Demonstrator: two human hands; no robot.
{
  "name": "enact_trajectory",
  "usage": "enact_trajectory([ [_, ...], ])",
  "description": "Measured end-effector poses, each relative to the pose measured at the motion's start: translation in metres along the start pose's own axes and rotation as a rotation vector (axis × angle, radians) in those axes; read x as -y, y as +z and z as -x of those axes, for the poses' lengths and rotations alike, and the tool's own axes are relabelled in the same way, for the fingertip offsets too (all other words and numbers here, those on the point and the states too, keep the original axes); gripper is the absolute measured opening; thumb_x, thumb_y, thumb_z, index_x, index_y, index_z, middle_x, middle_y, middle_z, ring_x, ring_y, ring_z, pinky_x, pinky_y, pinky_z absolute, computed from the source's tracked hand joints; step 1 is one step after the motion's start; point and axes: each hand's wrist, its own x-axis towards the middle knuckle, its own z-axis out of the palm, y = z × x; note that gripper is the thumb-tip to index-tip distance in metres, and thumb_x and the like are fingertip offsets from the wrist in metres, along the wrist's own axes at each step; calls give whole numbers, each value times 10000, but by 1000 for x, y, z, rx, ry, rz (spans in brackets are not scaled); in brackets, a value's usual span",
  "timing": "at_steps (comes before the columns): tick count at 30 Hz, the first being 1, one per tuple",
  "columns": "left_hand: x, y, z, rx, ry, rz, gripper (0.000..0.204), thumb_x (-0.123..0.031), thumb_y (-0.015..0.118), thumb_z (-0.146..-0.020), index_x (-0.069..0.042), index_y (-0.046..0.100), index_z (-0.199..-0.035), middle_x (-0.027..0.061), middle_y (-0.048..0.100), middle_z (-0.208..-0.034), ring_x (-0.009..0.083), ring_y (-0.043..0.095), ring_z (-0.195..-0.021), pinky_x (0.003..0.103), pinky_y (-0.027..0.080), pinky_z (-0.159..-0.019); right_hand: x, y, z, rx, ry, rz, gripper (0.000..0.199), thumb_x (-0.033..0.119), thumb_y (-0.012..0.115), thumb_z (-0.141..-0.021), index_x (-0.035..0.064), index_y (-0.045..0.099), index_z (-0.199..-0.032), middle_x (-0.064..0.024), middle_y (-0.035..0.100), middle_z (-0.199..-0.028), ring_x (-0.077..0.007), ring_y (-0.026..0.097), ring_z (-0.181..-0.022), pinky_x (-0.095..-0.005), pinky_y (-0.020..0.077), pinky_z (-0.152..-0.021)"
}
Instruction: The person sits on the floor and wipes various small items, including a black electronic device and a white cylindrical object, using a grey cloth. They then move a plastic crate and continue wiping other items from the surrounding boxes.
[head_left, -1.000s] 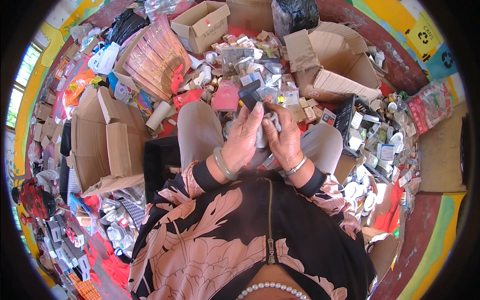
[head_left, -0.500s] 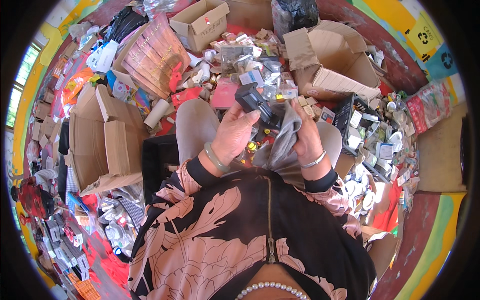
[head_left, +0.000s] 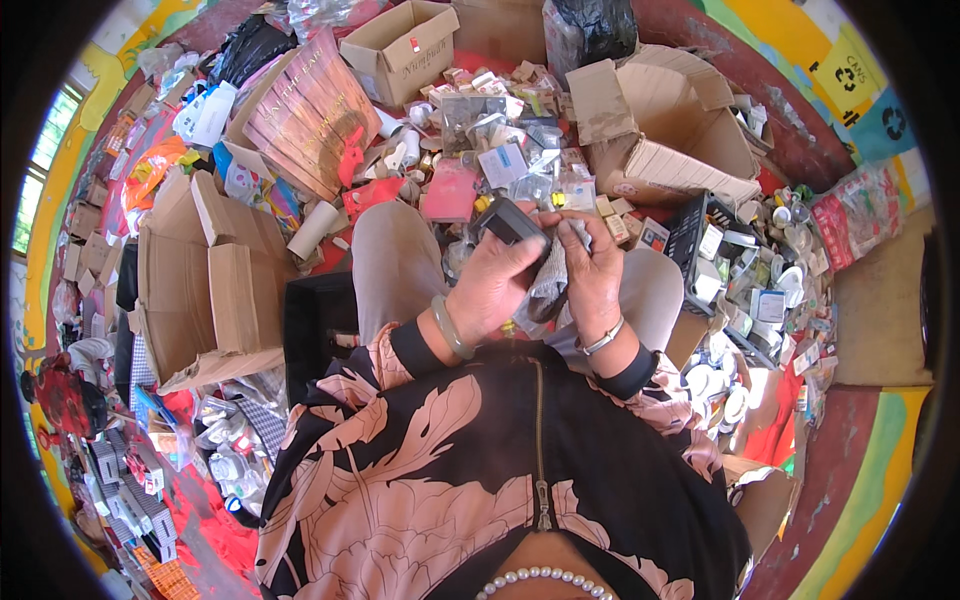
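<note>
Closed round a black plastic object [head_left: 511, 221] is my left hand [head_left: 494, 282], its thumb lying along the near side. What kind of thing it is I cannot make out; it looks boxy, with a recessed face. My right hand [head_left: 592, 265] pinches a grey cloth [head_left: 551, 281] against the object's right side. The cloth hangs down between both hands, over my lap. Part of the black object is hidden behind my left fingers and the cloth.
An open cardboard box [head_left: 225, 290] stands at the left, another [head_left: 670, 120] at the far right. Ahead lies a heap of small packages with a pink flat box [head_left: 449, 192]. A black crate [head_left: 690, 240] is right of my knee.
Both hands have come lower and closer together. The black object has turned in my left hand, and the cloth is now bunched against it.
</note>
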Motion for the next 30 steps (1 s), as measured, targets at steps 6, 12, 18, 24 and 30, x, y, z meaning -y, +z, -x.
enact_trajectory([
  [6,-20,-10,-3,-82,-42,-17,243,-121,537,-870,-44,488,-1096,142,555,-1114,224,535,-1025,368,424,-900,1,-11,-3,-52,-93,-5,151,103,537,-887,10,580,-999,-32,606,-893,-75,508,-814,-215,420,-761],
  [12,-10,-21,12,30,139,-1009,582,-224,653,-754,4,374,-1211,191,509,-1142,295,524,-1039,361,420,-887,19,-3,10,225,-413,387,286,128,548,-840,66,563,-1119,-139,530,-1174,-262,439,-1165,-361,331,-962],
  [18,12,-33,23,237,213,-1283,608,-187,601,-795,16,313,-1290,222,418,-1257,340,473,-1127,363,378,-940,10,10,20,149,-463,452,272,167,511,-875,53,558,-1118,-166,504,-1222,-263,441,-1180,-358,351,-946],
  [24,15,-16,12,334,-138,-976,415,-262,358,-964,49,382,-1238,111,520,-1119,187,476,-1063,294,377,-896,16,-11,3,13,217,-156,324,293,463,-923,2,569,-1017,-42,606,-873,-103,532,-744,-229,425,-671],
  [30,-59,-9,19,75,-213,-789,442,-364,416,-930,-34,429,-1225,22,536,-815,88,509,-734,231,436,-677,-41,-44,-46,-35,387,-386,257,71,498,-842,8,553,-1084,-107,577,-1021,-161,590,-799,-231,484,-666],
])
